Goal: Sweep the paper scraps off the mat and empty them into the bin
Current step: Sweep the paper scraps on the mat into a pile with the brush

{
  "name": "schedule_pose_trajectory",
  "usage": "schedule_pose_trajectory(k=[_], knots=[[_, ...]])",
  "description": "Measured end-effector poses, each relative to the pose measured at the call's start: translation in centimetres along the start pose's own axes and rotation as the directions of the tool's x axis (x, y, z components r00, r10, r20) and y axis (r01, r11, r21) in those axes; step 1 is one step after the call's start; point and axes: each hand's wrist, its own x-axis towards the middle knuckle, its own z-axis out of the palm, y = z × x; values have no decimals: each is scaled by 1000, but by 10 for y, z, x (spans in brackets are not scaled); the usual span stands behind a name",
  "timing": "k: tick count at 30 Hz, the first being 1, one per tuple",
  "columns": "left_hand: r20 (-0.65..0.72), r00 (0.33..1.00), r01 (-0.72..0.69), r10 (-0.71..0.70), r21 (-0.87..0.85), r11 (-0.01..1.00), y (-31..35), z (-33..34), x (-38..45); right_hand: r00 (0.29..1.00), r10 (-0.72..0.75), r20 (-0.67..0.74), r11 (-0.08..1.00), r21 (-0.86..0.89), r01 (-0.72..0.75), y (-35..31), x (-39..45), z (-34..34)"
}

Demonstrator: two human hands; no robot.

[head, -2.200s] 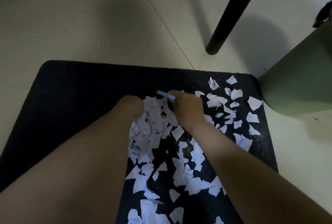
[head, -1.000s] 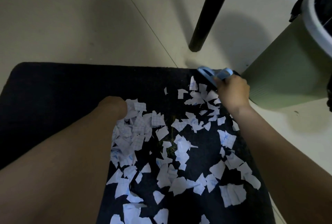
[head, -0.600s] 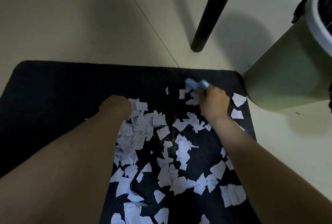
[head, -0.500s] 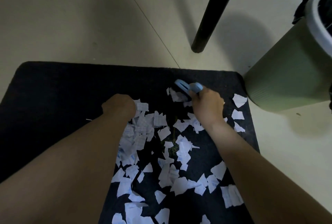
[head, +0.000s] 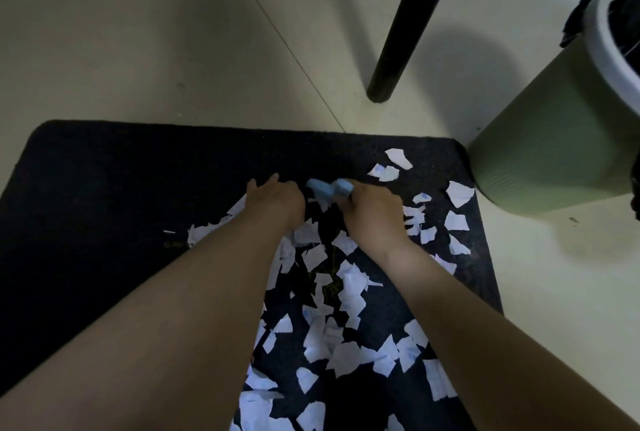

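Swept inward from the mat's 2 o'clock corner over the last second: right hand, earlier out by the bin, now back near the mat's middle, almost touching the left hand. Left hand shifted too, from a closed fist at the pile's 10 o'clock edge to a flatter pose with fingers reaching forward toward 12 o'clock. Fewer scraps dragged along than hoped: several pieces left stranded at 2 and 3 o'clock near the bin. Meaning for the task: gathering only, nothing yet lifted, nothing yet in the bin; probably early to middle of the job.

Right hand clamped on a small light-blue tool, its blue end poking out toward 11 o'clock past the knuckles; exact kind of tool too blurred to tell, perhaps a small brush or scraper. Left hand apart, fingers fairly straight, palm down on the dark mat, holding nothing, seemingly acting as a wall for the scraps. Both forearms running up from 6 o'clock, converging at the mat's centre.

Paper scraps lying mostly between and under the forearms, spread from the centre down to 6 o'clock, all on the mat. Bin standing on the pale floor just beside the mat's 2 o'clock corner, black liner at its rim. Black furniture leg at 12 o'clock, well apart from the hands.
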Motion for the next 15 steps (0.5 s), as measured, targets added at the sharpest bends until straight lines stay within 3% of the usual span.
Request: schedule_pose_trajectory(k=[2,4,8,12,15], knots=[[16,1000,-10,10,-27,1000,-3,-1,1,999,48,-11,997,63,-47,1,-7,-16],[39,999,-17,19,-32,999,-5,-2,4,985,123,-118,989,96,-112,8,-1,-31],[54,998,-7,10,-54,999,-9,-2,9,953,137,-269,991,39,-132,23,29,-36],[36,999,-3,5,-56,998,-10,3,12,958,125,-259,986,-71,-148,34,33,-7],[26,1000,6,-5,-41,999,-10,4,15,980,87,-180,995,-37,-95,26,9,14]])
